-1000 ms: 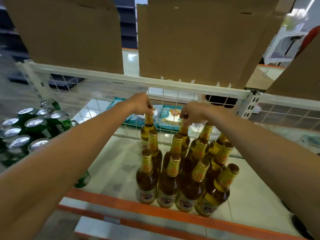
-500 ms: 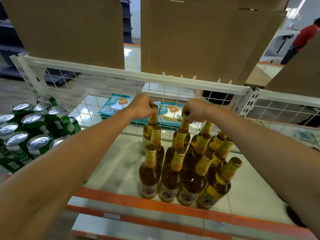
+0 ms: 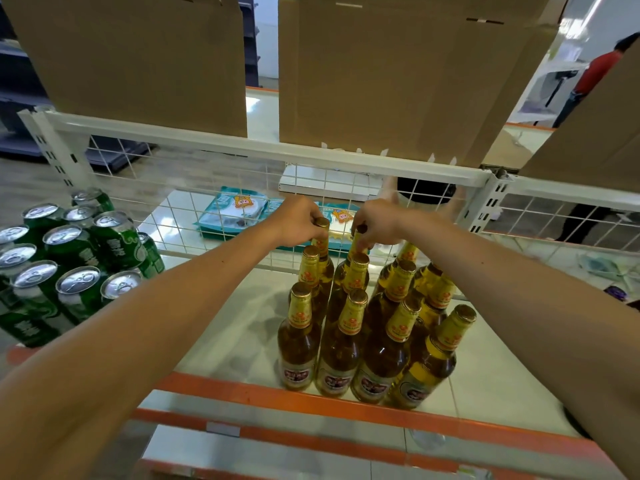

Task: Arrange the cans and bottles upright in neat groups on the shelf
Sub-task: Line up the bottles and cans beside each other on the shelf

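Pinching fingers of both hands close on the tops of two bottles at the rear of the group: the left hand [image 3: 298, 220] curls its fingers and thumb round the gold cap and neck of the back-left bottle [image 3: 321, 242], and the right hand [image 3: 379, 221] grips the back-right bottle [image 3: 356, 247] the same way, fingertips bent down over its cap. Both bare forearms stretch forward from the lower corners and converge, wrists about level, backs of the hands turned up, the knuckles close together but not touching. The two held bottles stand upright on the shelf [image 3: 242, 323], their bases hidden behind those in front. On the near side of the grip the other bottles [image 3: 381, 341] stand packed in rows, amber glass with yellow neck labels, reaching to the orange edge [image 3: 277, 393] of the shelf. Well off to the left of the grip, green cans [image 3: 69, 271] stand upright in a tight cluster, silver tops showing. Just beyond the grip runs a white wire grid [image 3: 180, 216], with pale blue packets [image 3: 235, 211] lying behind it. Above the grip hang brown cardboard boxes [image 3: 381, 81].
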